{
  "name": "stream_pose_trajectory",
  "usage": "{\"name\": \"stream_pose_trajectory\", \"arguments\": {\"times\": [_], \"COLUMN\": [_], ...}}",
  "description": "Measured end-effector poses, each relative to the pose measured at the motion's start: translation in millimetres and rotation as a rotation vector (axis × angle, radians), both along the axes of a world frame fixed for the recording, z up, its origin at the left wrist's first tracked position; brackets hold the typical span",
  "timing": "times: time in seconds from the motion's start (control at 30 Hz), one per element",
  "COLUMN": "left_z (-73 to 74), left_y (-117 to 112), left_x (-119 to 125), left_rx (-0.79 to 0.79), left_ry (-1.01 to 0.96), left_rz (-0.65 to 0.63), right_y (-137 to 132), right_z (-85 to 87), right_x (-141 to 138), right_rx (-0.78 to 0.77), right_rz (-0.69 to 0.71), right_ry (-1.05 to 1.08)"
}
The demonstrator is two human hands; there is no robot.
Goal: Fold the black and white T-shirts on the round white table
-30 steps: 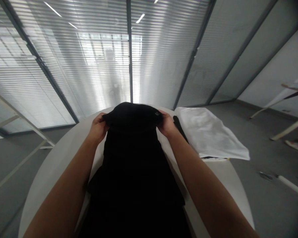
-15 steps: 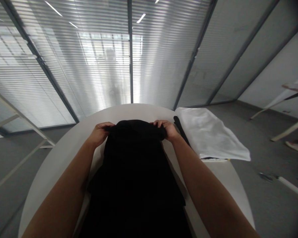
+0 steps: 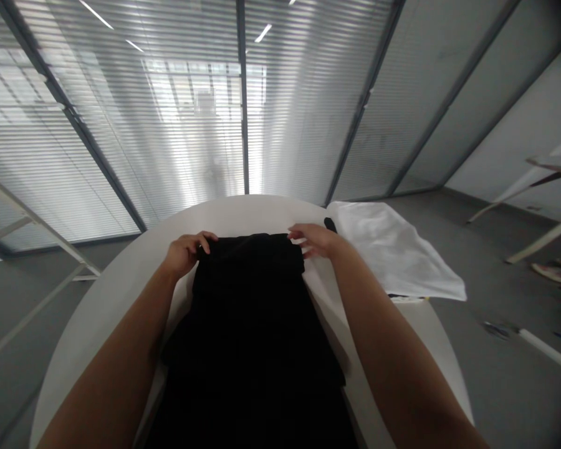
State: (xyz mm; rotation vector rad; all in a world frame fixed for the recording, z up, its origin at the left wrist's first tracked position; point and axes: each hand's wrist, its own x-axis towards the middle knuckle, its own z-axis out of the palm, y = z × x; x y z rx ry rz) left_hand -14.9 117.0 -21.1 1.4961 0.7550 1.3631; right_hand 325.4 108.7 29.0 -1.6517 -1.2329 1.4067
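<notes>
White frame (image 3: 42, 227): stands beside the counter (image 3: 93, 312), cut off by the view's left edge.
Left hand (image 3: 186, 252): fingers bent over the garment's far left corner; whether they pinch it, I cannot tell.
Black garment (image 3: 252, 312): lies folded mid-counter, its near end cut off below, its layers hard to make out.
Right hand (image 3: 314, 240): loosely released, fingers parted, at the far right corner of the fold.
Black item (image 3: 330, 223): mostly hidden behind the right wrist.
White fabric (image 3: 393, 249): lies flat, dark edge showing beneath.

Cloth (image 3: 252, 324) black; table (image 3: 105, 293) white; blinds (image 3: 303, 137) pale, striped.
</notes>
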Motion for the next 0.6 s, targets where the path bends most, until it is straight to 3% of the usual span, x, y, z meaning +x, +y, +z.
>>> {"name": "stream_pose_trajectory", "arguments": {"times": [0.07, 0.13, 0.27, 0.43, 0.5, 0.6], "left_z": [6.3, 16.2, 36.4, 40.9, 39.6, 39.8], "left_y": [-1, -3, -8, -10, -11, -12], "left_x": [4, 10, 21, 24, 23, 23], "left_rx": [-0.088, -0.256, -0.535, -0.554, -0.524, -0.547], "left_ry": [-0.043, 0.049, 0.553, 0.807, 0.794, 0.604], "left_rz": [0.117, 0.267, 0.445, 0.405, 0.368, 0.3], "right_y": [-10, -17, -19, -18, -21, -27], "right_z": [9.8, 14.7, 10.4, 9.2, 13.7, 19.4], "right_x": [-5, -10, -13, -6, -3, 2], "right_rx": [-0.044, -0.053, 0.0, 0.221, 0.192, 0.059], "right_rz": [0.108, 0.183, 0.351, 0.47, 0.525, 0.591], "right_ry": [-0.161, -0.291, -0.426, -0.454, -0.435, -0.528]}}
